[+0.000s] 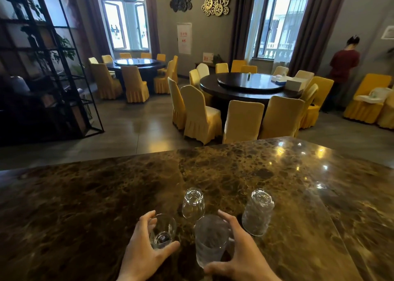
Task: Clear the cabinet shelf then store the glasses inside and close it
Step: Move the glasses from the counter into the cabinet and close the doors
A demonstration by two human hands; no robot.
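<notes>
Each hand grips a glass on the bench, the left hand around a short glass, the right hand around a tall glass, with two more glasses just beyond; storing seems barely begun, cabinet unseen.

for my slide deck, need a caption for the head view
Both hands grasp glasses on a marble counter.
</notes>
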